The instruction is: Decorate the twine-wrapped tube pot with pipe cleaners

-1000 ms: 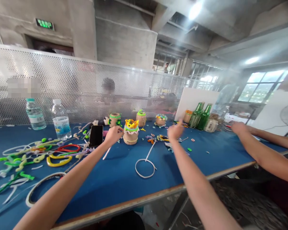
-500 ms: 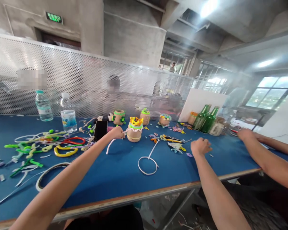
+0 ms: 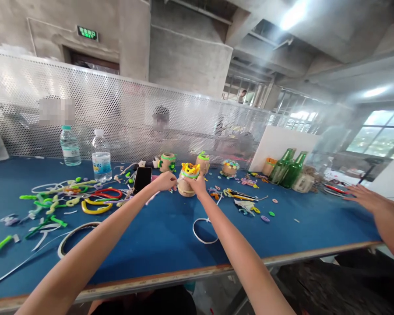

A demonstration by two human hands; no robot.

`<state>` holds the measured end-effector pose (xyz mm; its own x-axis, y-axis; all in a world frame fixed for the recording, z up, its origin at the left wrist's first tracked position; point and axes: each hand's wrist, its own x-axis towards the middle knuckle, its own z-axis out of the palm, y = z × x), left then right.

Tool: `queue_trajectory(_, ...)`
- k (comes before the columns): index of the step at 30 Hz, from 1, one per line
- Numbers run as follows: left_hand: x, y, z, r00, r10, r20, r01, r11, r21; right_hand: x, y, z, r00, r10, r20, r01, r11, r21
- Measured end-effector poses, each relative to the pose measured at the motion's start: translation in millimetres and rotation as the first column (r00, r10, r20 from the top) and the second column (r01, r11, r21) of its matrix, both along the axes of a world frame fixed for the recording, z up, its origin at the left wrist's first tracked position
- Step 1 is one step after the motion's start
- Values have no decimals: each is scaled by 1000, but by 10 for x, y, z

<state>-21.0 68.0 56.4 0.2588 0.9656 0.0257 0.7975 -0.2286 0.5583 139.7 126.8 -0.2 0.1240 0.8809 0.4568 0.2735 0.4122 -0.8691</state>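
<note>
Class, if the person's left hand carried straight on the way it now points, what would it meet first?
The left hand would meet the tan jar trimmed with yellow and green pipe cleaners, which it seems already to touch, though depth is unclear.

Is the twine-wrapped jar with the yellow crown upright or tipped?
Upright: twine-wrapped jar sits on the blue table, crown uppermost, between left hand and right hand.

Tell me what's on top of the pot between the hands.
A yellow pipe-cleaner crown sits on the pot, a green band beneath it. The left hand and right hand cover parts of the pot's sides; the crown hides whatever is at its top.
</note>
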Motion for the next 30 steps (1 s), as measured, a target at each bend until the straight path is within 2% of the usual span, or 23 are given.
queue_trajectory(5, 69, -22, -28, 998, 20, -56, -14, 995, 102, 179, -33, 28, 990, 121, -72, -124, 992, -38)
queue_trajectory(12, 122, 9, -150, 981, 134, -141, -91, 957, 274, 185, -29, -29, 956, 242, -163, -243, 970, 15)
queue_trajectory(18, 153, 40, -219, 974, 110, -197, -49, 955, 291, 157, -31, -57, 952, 233, -197, -232, 972, 26)
queue_trajectory(30, 215, 40, -258, 963, 107, -249, -23, 949, 316, 72, -59, -88, 982, 151, -116, -147, 988, 42)
